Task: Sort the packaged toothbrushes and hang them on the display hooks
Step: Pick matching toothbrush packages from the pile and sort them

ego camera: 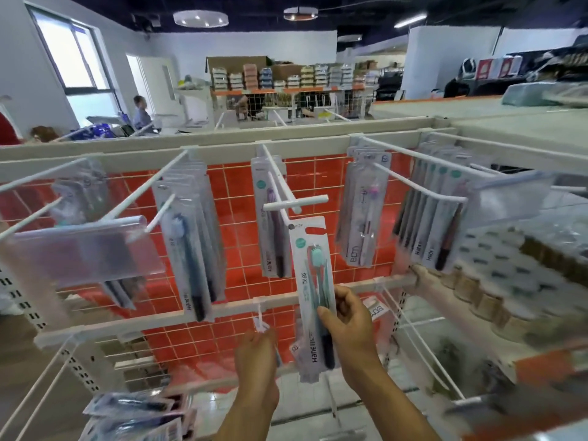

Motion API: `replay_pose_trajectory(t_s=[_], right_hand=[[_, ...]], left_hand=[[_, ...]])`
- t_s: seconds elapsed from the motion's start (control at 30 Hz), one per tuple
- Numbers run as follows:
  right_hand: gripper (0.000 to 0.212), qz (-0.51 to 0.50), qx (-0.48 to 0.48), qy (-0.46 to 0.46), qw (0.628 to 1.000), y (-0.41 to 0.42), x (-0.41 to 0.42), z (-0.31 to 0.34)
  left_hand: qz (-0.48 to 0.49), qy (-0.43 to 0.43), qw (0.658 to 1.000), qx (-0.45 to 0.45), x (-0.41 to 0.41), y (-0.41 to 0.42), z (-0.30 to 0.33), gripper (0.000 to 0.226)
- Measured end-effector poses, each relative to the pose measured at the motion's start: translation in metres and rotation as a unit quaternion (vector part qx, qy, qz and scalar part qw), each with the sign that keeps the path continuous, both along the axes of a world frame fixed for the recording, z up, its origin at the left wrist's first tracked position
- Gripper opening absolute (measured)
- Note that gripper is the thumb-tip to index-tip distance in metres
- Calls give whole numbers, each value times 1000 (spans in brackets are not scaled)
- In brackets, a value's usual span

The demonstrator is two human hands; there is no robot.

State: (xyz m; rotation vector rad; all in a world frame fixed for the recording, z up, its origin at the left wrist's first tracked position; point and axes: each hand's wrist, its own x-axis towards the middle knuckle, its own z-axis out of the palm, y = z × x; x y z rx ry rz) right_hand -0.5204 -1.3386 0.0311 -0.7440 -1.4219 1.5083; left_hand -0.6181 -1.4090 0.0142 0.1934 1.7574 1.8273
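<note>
My right hand point(348, 323) grips a packaged toothbrush point(313, 281) with a mint head, held upright by its lower half. Its hang hole sits just below the tip of the middle display hook point(294, 202), which has a white crossbar at its end. One similar pack point(270, 224) hangs further back on that hook. My left hand point(256, 354) is closed on another pack, mostly hidden behind the hand, near a small lower hook point(261, 316). Other hooks carry several packs: dark-brush packs point(191, 237) at left, pink-brush packs point(366, 211) and a row point(429, 218) at right.
A red wire grid panel point(235, 224) backs the hooks. A clear label holder point(82, 249) juts out at left and another at right point(512, 192). More packs point(136, 415) lie low left. Stacked round containers point(509, 275) fill the right shelf. A person point(141, 111) stands far behind.
</note>
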Motion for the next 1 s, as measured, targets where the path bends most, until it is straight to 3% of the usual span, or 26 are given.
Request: replay_pose_trajectory(t_s=[0.17,0.3,0.73,1.0], right_hand=[[20,-16,-7,-16,1000,10,15,-2],[19,-16,-7,-20,1000,18,27,-6],[13,38,-36,-19,998,21,49,-22],[6,2,-44,-21,999,8,61,-47]], left_hand=[[-77,29,997,-6,26,17,2,22],[-139,28,988,52,41,26,12,25],[-157,128,977,62,61,23,6,14],[-188,160,969,26,79,12,-13,19]])
